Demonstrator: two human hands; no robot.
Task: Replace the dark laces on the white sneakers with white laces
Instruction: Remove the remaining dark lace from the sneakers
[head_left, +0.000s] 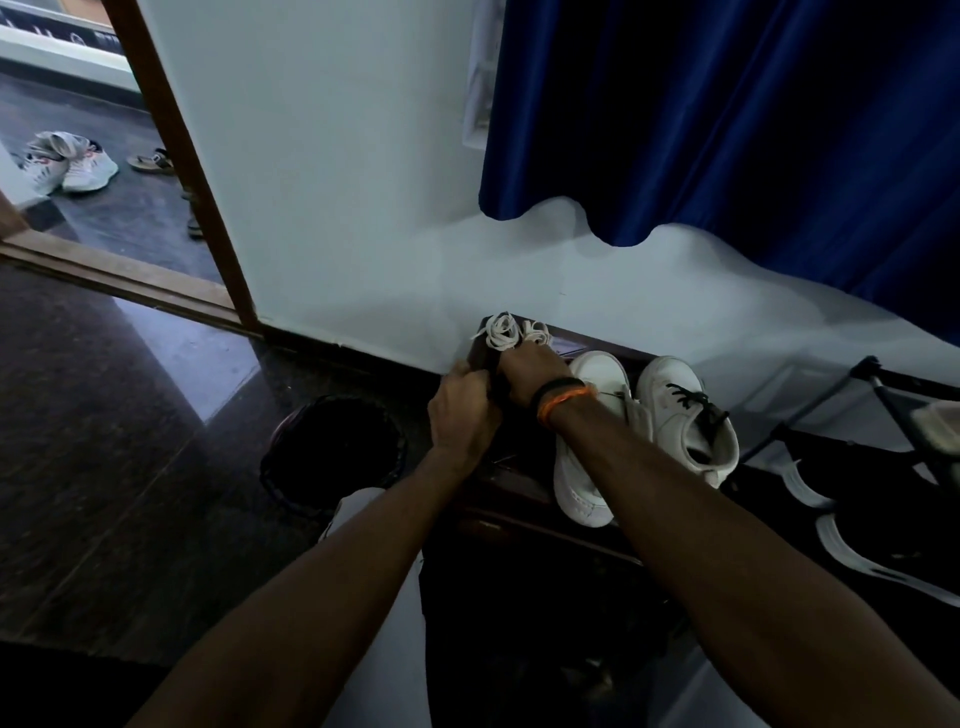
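Forearms: both reach forward from the bottom edge and converge over a dark wooden cabinet (498, 499) standing against the white wall (337, 182).
Left hand (462, 410): back of the hand up, fingers curled down over the cabinet's near-left top edge, gripping it.
Right hand (532, 376): just beside the left, knuckles up, fingers bent onto the cabinet top; whether they hold anything I cannot tell. Black and orange bands (563, 397) circle the wrist.
White laces (514, 332): two loose coils at the cabinet's far-left corner, just beyond the right hand's fingertips.
Left sneaker (592, 441): on the cabinet top, partly hidden under the right forearm; long axis runs from the camera toward the wall, heel hanging over the near edge.
Right sneaker (685, 415): beside it, parallel, with a dark lace (693, 400) threaded up its front.
Around: a dark waste bin (332, 452) on the floor left of the cabinet; a blue curtain (727, 119) above; a black shoe rack (857, 457) to the right; more shoes (67, 163) outside the doorway.
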